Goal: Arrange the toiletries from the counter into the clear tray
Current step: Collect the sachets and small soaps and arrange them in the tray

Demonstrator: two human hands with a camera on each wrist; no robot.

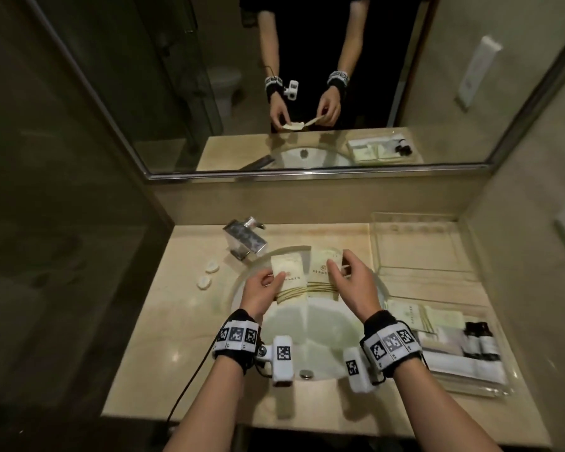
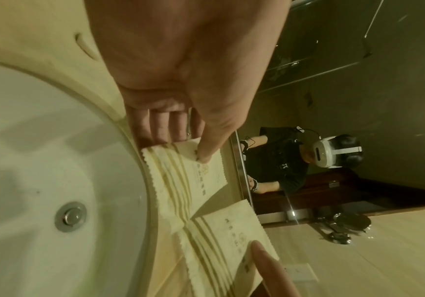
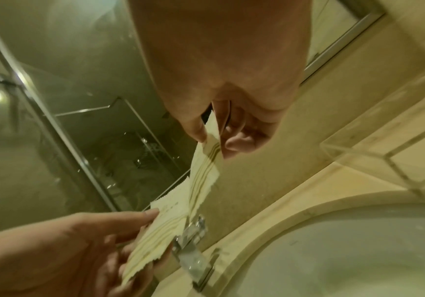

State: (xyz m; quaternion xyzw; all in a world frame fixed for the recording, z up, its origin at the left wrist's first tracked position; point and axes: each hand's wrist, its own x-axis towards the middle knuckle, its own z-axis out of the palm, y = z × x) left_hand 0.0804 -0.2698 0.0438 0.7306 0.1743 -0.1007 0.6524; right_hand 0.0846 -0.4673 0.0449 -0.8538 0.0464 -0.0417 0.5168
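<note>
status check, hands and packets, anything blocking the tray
Left hand pinches left packet, right hand pinches right packet, both held over the sink. Clear tray partly filled. Nothing in the way.

- The head view is taken from above, facing forward and down over the surface, basin and mirror.
- Each wrist view is set very close, along its palm, rolled sideways.
- The cream packets and basin rim are shared by all three.

Print on both sachets too blurred.
</note>
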